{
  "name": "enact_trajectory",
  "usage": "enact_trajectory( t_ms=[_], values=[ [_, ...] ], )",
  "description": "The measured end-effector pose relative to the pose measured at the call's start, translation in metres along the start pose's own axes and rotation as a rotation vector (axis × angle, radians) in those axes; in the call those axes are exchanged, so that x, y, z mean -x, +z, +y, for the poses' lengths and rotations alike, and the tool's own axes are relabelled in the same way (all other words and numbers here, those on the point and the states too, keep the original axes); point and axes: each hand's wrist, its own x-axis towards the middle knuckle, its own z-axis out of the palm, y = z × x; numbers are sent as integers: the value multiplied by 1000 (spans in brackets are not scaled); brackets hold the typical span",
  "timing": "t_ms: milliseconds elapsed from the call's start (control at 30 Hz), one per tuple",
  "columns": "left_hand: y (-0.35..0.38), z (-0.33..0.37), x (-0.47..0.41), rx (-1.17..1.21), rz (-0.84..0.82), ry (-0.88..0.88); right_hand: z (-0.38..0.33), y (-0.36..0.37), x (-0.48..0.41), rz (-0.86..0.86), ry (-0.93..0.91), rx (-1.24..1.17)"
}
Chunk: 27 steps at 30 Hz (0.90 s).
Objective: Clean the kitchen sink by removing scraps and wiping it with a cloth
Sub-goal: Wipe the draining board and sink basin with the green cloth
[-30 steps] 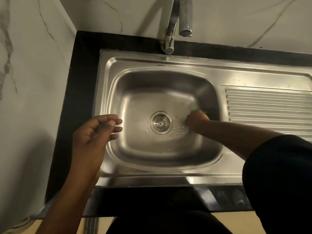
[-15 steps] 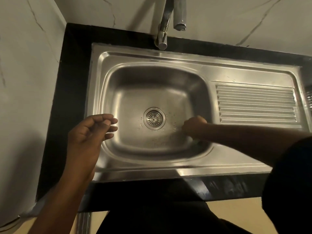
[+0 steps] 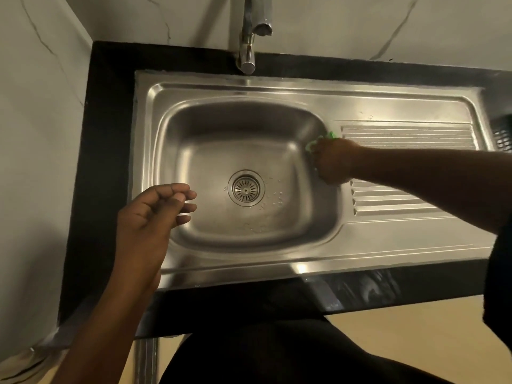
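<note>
A stainless steel sink (image 3: 194,90) fills the middle, with a round drain strainer (image 3: 246,189) in the basin floor and a few water drops beside it. My right hand (image 3: 333,159) presses a green cloth (image 3: 318,141) against the basin's upper right rim, next to the ribbed drainboard (image 3: 410,139); most of the cloth is hidden under the fingers. My left hand (image 3: 149,217) hovers over the basin's left rim with fingers loosely curled and nothing in it. I see no scraps in the basin.
A chrome tap (image 3: 250,31) stands behind the basin. Black countertop (image 3: 110,134) frames the sink, and marble wall rises at the left and back. A dark perforated basket (image 3: 502,134) shows at the right edge.
My right hand has moved with the cloth from the basin floor near the drain up to the right rim by the drainboard. My left hand has stayed in place.
</note>
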Motion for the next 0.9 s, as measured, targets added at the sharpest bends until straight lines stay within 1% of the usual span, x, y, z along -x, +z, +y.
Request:
enact_trajectory(
  t_ms=[67, 133, 167, 200, 267, 333, 433, 467, 533, 567, 600, 667, 733, 800, 833, 900],
  values=[
    [0, 1, 1, -5, -3, 3, -26, 5, 21, -119, -135, 222],
    [-3, 4, 3, 2, 6, 14, -51, 22, 38, -310, -198, 218],
    [-6, 5, 3, 3, 12, 18, -64, 29, 46, -381, -198, 137],
    [-9, 5, 3, 2, 14, 19, -72, 37, 47, -451, -176, -5],
    [-14, 6, 4, 6, 12, 20, -91, 46, 55, -443, -111, -246],
    [-18, 6, 4, 12, 9, 17, -105, 46, 61, -443, -86, -482],
    [-21, 6, 3, 12, 12, 15, -124, 41, 63, -381, 36, -874],
    [-21, 6, 3, 12, 13, 15, -136, 35, 62, -397, 49, -1000],
    [-18, 7, 1, 14, 20, 13, -172, 19, 56, -401, -24, -1204],
    [-15, 8, 0, 12, 22, 11, -195, 6, 48, -391, -108, -1290],
    [-13, 9, 0, 9, 21, 11, -219, -8, 39, -364, -205, -1317],
    [-9, 12, 0, -1, 20, 11, -261, -35, 26, -273, -373, -1223],
    [-8, 14, -1, -13, 22, 13, -280, -46, 17, -170, -409, -1154],
    [-6, 16, -2, -20, 17, 14, -270, -37, 14, -144, -454, -1105],
    [-6, 17, -2, -19, 14, 12, -260, -28, 13, -158, -493, -1038],
    [-4, 16, -3, -30, 2, 4, -234, -11, 5, -244, -532, -849]
  ],
)
